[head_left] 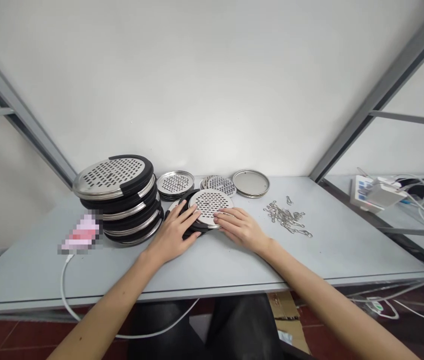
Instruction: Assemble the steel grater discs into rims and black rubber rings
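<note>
A round perforated metal disc (pixel 210 204) with rows of small slots lies in front of me, on a black ring-edged piece. My left hand (pixel 176 232) grips its left side, fingers spread over the black edge and the disc's rim, thumb along the near side. At the right rim, my right hand (pixel 244 229) has its fingers close together on the disc; its thumb is hidden. Behind it are loose perforated discs (pixel 223 186). To the left rises a tall stack of similar discs with black rims (pixel 116 180), the topmost rim covering only part of its edge.
Plain metal lids (pixel 251 182) and another perforated pile (pixel 175 183) stand by the wall. Several small metal clips (pixel 289 217) lie scattered at right. A pixelated object (pixel 81 234) with a white cable (pixel 63 280) is at left. A power strip (pixel 365 192) sits beyond the right frame post.
</note>
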`<act>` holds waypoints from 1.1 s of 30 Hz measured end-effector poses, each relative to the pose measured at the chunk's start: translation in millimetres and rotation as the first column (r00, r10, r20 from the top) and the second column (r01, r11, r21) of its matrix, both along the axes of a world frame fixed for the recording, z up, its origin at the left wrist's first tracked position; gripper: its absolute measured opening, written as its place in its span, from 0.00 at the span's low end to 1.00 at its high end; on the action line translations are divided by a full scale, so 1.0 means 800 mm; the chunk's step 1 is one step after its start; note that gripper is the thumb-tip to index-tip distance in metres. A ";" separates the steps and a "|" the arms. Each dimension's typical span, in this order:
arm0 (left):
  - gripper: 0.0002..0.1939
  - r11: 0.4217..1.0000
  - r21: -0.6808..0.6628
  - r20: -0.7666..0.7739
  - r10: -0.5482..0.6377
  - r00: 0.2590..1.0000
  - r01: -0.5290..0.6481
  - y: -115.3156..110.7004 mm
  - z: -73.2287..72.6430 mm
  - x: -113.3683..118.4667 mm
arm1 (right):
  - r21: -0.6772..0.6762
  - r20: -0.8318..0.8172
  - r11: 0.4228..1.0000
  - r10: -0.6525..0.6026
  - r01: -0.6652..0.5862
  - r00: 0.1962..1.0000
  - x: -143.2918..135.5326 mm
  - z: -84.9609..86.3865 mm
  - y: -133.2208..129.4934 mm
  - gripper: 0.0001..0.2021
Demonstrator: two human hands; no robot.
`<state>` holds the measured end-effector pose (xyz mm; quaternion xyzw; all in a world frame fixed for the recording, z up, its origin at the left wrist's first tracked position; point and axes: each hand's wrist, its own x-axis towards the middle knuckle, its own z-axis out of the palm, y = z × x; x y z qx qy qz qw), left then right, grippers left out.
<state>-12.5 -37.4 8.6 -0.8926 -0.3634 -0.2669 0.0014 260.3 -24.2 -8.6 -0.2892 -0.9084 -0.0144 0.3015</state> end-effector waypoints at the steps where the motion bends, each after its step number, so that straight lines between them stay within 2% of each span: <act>1: 0.29 1.000 0.001 0.005 0.003 1.000 -0.003 0.000 -0.001 0.000 | -0.004 -0.003 1.000 -0.024 0.024 1.000 0.000 0.001 0.000 0.17; 4: 0.28 1.000 -0.001 0.006 0.000 1.000 0.000 0.001 -0.002 -0.001 | -0.032 -0.081 0.989 -0.146 0.143 0.986 0.003 0.003 0.002 0.27; 7: 0.28 1.000 -0.017 0.026 0.004 1.000 -0.003 0.002 -0.002 -0.001 | -0.179 -0.180 0.953 -0.275 0.244 0.944 0.011 -0.002 0.009 0.33; 10: 0.28 0.999 -0.041 0.069 -0.010 0.998 0.013 0.003 -0.002 -0.002 | -0.371 -0.186 0.905 -0.290 0.206 0.939 0.018 -0.009 0.017 0.37; 12: 0.27 0.998 -0.054 0.094 -0.014 0.996 0.019 0.003 -0.002 -0.002 | -0.436 -0.178 0.887 -0.252 0.154 0.951 0.020 -0.011 0.020 0.41; 16: 0.24 0.997 -0.078 0.143 0.004 0.990 0.007 0.002 -0.001 -0.002 | -0.457 -0.187 0.883 -0.217 0.110 0.958 0.021 -0.010 0.020 0.47; 19: 0.25 0.994 -0.089 0.184 0.078 0.980 -0.062 0.002 -0.003 -0.002 | -0.461 -0.188 0.881 -0.218 0.110 0.958 0.020 -0.007 0.018 0.47; 23: 0.31 0.986 -0.072 0.088 0.157 0.984 -0.151 0.003 -0.005 -0.001 | -0.461 -0.166 0.880 -0.210 0.112 0.963 0.019 -0.005 0.017 0.45; 27: 0.31 0.989 -0.024 -0.043 0.146 0.988 -0.147 0.002 -0.003 -0.001 | -0.438 -0.171 0.892 -0.204 0.112 0.964 0.017 -0.004 0.016 0.44; 33: 0.29 0.996 -0.028 -0.040 0.089 0.995 -0.090 0.002 -0.001 -0.006 | -0.439 -0.167 0.894 -0.177 0.088 0.970 0.012 -0.002 0.017 0.44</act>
